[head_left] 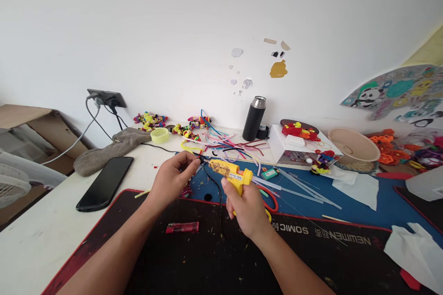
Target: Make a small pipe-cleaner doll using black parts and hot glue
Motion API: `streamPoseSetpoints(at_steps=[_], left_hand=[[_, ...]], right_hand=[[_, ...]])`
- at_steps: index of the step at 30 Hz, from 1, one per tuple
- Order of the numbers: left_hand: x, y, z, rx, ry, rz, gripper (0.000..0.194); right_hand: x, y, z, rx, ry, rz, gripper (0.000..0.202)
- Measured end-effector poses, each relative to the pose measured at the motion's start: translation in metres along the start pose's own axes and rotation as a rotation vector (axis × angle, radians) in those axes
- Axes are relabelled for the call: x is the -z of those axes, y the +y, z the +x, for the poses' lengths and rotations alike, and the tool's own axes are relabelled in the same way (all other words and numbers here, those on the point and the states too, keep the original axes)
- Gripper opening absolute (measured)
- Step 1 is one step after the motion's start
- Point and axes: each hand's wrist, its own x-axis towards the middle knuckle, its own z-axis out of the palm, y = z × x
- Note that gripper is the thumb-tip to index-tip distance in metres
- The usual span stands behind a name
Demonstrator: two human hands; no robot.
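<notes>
My right hand [247, 207] is wrapped around the handle of a yellow hot glue gun [226, 170], whose stained nozzle points left. A clear glue stick [266, 183] sticks out of the gun's back end. My left hand [176, 173] is pinched just beyond the nozzle tip, its fingers closed on a small dark piece too small to name. A black cord [221, 212] runs down below the gun. Under the hands lie a blue mat and a black mat [166, 267]. A red lighter [182, 227] rests on the black mat, below my left hand.
Colourful pipe cleaners [238, 145] and small pipe-cleaner figures [150, 120] lie along the wall. A black thermos [254, 119] stands beside a white box [282, 147]. Loose glue sticks [301, 195] and red-handled scissors [273, 203] are right of the gun. A phone [104, 184] lies left.
</notes>
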Motion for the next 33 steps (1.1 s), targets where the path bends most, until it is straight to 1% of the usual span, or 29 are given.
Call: streamPoseSetpoints(at_steps=[12,19,33], left_hand=[[0.0001,0.0005,0.0013,0.018,0.013,-0.017,0.037],[0.0012,0.0001,0.0012,0.019,0.02,-0.019,0.037],[-0.0005,-0.0028,0.0005,0.014,-0.011,0.045,0.037]], right_hand=[[-0.0008,-0.0028,-0.0012,-0.011,0.002,-0.02,0.057],[-0.0002,-0.002,-0.0011,0.039,-0.01,-0.077,0.056],[-0.0009,0.0013,-0.0004,0.051,0.002,-0.061,0.055]])
